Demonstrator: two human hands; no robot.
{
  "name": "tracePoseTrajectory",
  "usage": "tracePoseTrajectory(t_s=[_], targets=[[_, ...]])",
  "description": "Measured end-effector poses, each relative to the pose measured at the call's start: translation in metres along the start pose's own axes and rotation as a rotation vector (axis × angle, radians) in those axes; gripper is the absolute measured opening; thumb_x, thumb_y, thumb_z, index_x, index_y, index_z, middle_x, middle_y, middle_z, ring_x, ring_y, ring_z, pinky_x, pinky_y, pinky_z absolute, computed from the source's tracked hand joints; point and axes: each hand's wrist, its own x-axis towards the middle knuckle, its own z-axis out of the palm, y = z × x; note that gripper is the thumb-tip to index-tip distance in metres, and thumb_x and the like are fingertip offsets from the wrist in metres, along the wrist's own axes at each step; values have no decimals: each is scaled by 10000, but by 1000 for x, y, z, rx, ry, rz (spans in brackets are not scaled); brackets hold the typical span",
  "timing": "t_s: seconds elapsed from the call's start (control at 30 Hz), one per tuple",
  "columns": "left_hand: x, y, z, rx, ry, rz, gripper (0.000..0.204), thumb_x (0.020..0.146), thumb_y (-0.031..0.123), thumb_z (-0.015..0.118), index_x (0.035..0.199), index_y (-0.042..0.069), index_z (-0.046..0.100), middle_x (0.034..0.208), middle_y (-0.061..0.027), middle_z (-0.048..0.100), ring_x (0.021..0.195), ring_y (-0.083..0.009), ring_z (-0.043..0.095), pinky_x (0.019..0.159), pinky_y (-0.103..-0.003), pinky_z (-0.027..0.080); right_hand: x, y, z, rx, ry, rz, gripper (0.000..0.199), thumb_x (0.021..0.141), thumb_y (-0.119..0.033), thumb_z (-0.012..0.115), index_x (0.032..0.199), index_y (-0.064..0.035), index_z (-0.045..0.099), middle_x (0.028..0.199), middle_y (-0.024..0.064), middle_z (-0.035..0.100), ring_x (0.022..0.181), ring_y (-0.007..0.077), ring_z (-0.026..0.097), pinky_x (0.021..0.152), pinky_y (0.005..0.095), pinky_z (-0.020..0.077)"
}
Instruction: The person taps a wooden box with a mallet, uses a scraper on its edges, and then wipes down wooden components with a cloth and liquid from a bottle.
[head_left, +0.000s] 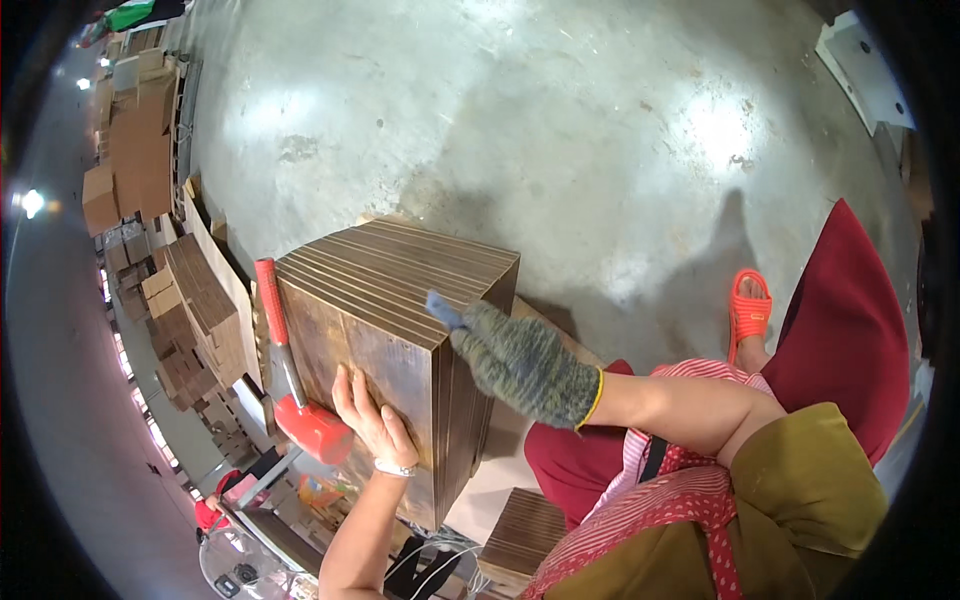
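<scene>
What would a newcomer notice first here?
Probably the bright red mallet, lying along the left edge of the striped brown stack near the picture's centre. Next, the grey-gloved right hand by the stack's right side, against the bare left hand resting on its top. Then the orange sandal, vivid on the pale floor at right.

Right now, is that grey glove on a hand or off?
On: the grey glove covers the right hand, its yellow cuff at the wrist. The left hand lies bare on the brown boards.
</scene>
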Motion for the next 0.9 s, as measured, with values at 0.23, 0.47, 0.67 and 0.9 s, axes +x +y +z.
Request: tracePoseTrajectory(t_s=[0.23, 0.47, 0.67, 0.9], targets=[[-3, 3, -4, 10, -4, -13, 524, 917, 298, 314, 1336, -16, 327, 1400, -240, 252, 1282, -402, 236, 1052, -488, 154, 2, -11, 14, 50, 23, 14, 466, 807, -111, 492, 1249, 33, 459, 1140, 213, 514, 903, 272, 569, 662, 357, 472], [-3, -1, -2, 33, 10, 1, 523, 913, 294, 313, 1331, -19, 331, 1399, -235, 261, 1285, -392, 237, 1052, -482, 156, -1, 6, 11, -280, 156, -185, 387, 802, -110, 477, 1142, 72, 514, 1099, 264, 536, 833, 283, 596, 688, 340, 491], [-8, -1, -8, 24, 3, -27, 527, 914, 295, 305, 1335, -21, 323, 1407, -231, 248, 1291, -386, 231, 1056, -476, 149, -5, 12, -6, -384, 56, -212, 389, 819, -113, 452, 1151, 84, 499, 1128, 212, 545, 942, 314, 582, 742, 380, 491], [-6, 2, -4, 16, -10, -18, 528, 918, 295, 294, 1338, -25, 313, 1410, -229, 238, 1296, -385, 225, 1058, -475, 149, -5, 10, -6, -345, 100, -258, 524, 828, -118, 432, 1313, 62, 348, 1207, 213, 514, 968, 299, 577, 768, 411, 489]])
